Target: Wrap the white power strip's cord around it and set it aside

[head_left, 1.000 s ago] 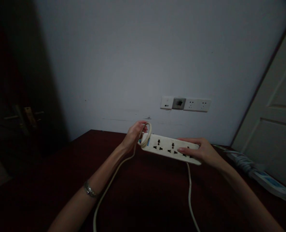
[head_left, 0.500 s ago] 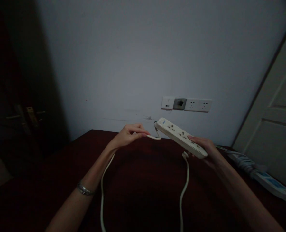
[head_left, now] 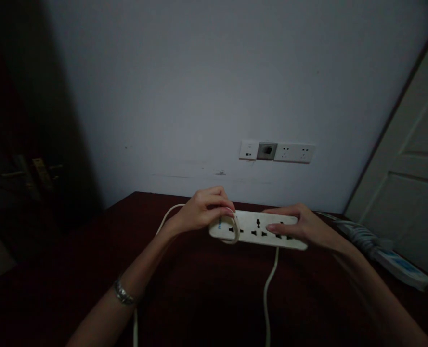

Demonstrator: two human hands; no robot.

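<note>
Power strip (head_left: 249, 222), white: between the hands, right end gripped by right hand (head_left: 304, 227), best held steady. Cord (head_left: 237, 231): pinched in left hand (head_left: 202, 210), looped over strip's left end; light, even tension advised.

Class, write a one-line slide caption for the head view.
The left hand pinches a cord looped across the power strip that the right hand holds.

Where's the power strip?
Head view, just below and right of centre: the power strip is in the right hand, below the wall sockets, its left end by the left hand.
</note>
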